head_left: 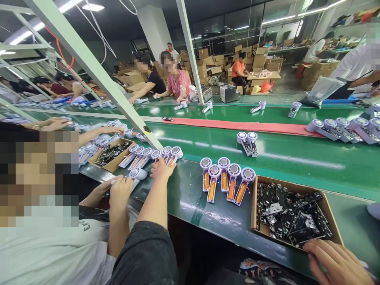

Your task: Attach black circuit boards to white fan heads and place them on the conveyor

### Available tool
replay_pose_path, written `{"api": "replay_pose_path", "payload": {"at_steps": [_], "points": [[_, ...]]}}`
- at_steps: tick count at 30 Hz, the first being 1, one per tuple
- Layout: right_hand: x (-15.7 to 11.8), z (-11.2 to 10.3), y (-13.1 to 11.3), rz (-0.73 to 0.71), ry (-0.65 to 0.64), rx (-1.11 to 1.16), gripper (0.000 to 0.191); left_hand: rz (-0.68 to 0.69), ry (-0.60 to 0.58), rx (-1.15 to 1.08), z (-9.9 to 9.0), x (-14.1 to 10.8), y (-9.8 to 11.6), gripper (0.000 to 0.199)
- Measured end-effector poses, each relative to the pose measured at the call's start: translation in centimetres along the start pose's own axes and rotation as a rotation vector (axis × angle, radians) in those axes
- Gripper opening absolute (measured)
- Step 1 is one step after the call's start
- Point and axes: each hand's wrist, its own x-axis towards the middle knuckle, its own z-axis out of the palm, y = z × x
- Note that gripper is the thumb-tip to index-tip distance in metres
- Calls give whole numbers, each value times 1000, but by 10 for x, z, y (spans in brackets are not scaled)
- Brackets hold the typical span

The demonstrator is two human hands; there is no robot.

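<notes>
My left hand (162, 170), reaching out of a dark sleeve (145, 253), lies on the green belt with its fingers at the lower ends of a row of handheld fans (166, 155). Whether it grips one, I cannot tell. My right hand (335, 263) is at the bottom right, just in front of a cardboard box (253, 206) of black circuit boards (293, 213), and holds nothing visible. Between my hands, several white round-headed fans with orange handles (227, 178) lie on the belt.
To the left, a co-worker's hands (120, 194) hold a white fan beside a second box of black boards (111, 155). Further fans lie across a parallel belt (267, 154). Pale metal frame bars (101, 75) cross the view, and stacked cartons stand behind.
</notes>
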Motion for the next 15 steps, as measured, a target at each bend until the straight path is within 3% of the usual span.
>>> {"api": "replay_pose_path", "payload": {"at_steps": [6, 10, 15], "points": [[18, -13, -11, -7, 29, -34, 17, 158, -59, 18, 19, -66, 5, 73], [29, -24, -17, -42, -13, -4, 19, 142, -58, 35, 33, -102, 12, 74], [28, -36, -24, 82, -109, 89, 26, 194, -56, 60, 27, -131, 19, 89]]}}
